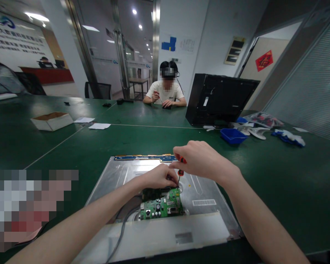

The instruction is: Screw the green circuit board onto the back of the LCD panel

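Observation:
A silver metal panel (pixel 206 220) lies flat on the green table, with a green circuit board (pixel 162 205) on its middle and a blue strip board (pixel 143 158) along its far edge. My right hand (pixel 195 159) is closed around a red and black screwdriver (pixel 180 172), held upright with its tip at the circuit board's far right corner. Beside the tip, my left hand (pixel 163 176) has its fingers pressed together at the board's far edge; what they hold, if anything, is hidden. A grey cable (pixel 122 231) runs from the board's left side toward the near edge.
A black monitor (pixel 222 99) and a blue tray (pixel 233 136) stand at the back right, near gloves (pixel 288 137). An open box (pixel 52 121) and papers (pixel 99 126) lie at the left. Across the table sits a person (pixel 166 90).

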The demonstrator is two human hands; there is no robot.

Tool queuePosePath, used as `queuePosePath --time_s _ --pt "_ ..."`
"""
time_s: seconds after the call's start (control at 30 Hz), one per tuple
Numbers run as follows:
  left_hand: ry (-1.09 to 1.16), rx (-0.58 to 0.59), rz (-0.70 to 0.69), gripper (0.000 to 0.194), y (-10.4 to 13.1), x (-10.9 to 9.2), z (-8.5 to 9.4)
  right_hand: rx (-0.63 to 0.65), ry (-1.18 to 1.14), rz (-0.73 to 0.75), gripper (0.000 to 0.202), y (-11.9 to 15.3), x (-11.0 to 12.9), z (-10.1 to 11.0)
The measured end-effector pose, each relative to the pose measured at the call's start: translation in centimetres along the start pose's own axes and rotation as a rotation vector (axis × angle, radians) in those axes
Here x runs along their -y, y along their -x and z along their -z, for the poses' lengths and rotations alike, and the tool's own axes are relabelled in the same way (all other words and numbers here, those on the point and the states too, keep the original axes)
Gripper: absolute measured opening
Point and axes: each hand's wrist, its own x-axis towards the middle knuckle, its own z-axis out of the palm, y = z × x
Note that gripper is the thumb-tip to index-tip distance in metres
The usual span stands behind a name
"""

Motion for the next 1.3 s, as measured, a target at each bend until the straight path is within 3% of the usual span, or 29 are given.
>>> queuePosePath --time_s 0.2,0.33,0.57,0.77,1.0,1.3 --pt "0.003 -0.052 -0.022 0.009 -0.2 0.5 -0.3 0.020 -0.167 0.147 0.015 0.5 0.5 0.3" --pt "0.002 -0.023 -0.044 0.009 -0.2 0.5 -0.3 0.037 -0.233 0.198 0.016 0.9 0.2 0.4" --pt "0.019 -0.001 0.000 0.011 -0.1 0.0 0.1 0.015 -0.038 0.028 0.016 0.2 -0.2 0.2" --pt "-0.003 0.010 0.002 0.009 -0.2 0.1 0.1 0.054 -0.005 0.010 0.022 0.2 0.0 0.6" --pt "0.033 0.006 -0.012 0.009 -0.3 -0.1 0.0 0.047 0.081 -0.135 0.037 0.1 0.4 0.6" --pt "0.025 -0.008 -0.001 0.009 -0.2 -0.5 0.0 0.053 -0.018 0.005 0.016 0.8 -0.3 0.3"
